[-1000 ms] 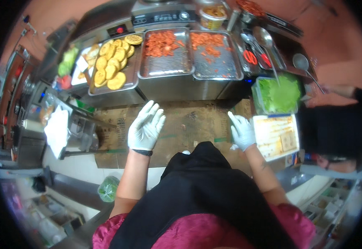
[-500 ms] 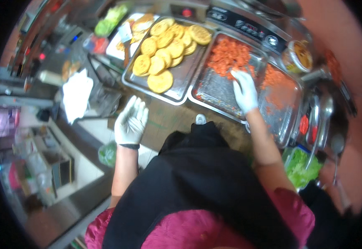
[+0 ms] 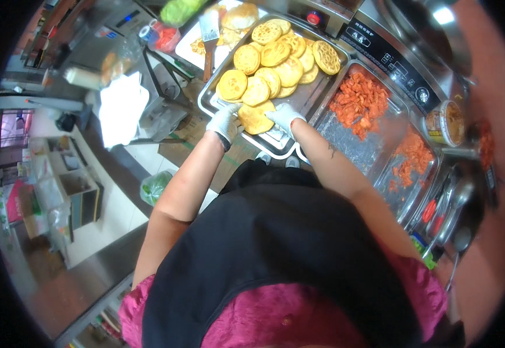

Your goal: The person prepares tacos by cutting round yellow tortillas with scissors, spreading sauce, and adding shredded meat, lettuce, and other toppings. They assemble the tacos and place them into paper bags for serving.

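My left hand (image 3: 224, 122) and right hand (image 3: 284, 115), both gloved, grip the nearest flatbread (image 3: 256, 119) from either side at the front edge of the metal tray (image 3: 301, 100). Beyond lie more golden flatbreads (image 3: 275, 55), then a spatula (image 3: 209, 32).

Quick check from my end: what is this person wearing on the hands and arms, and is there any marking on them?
Both the left hand and the right hand wear thin whitish disposable gloves ending at the wrist. A dark band shows at the left glove's cuff. The forearms are bare, with no sleeves reaching them. The right forearm carries a small dark mark, likely a tattoo, too small to make out.
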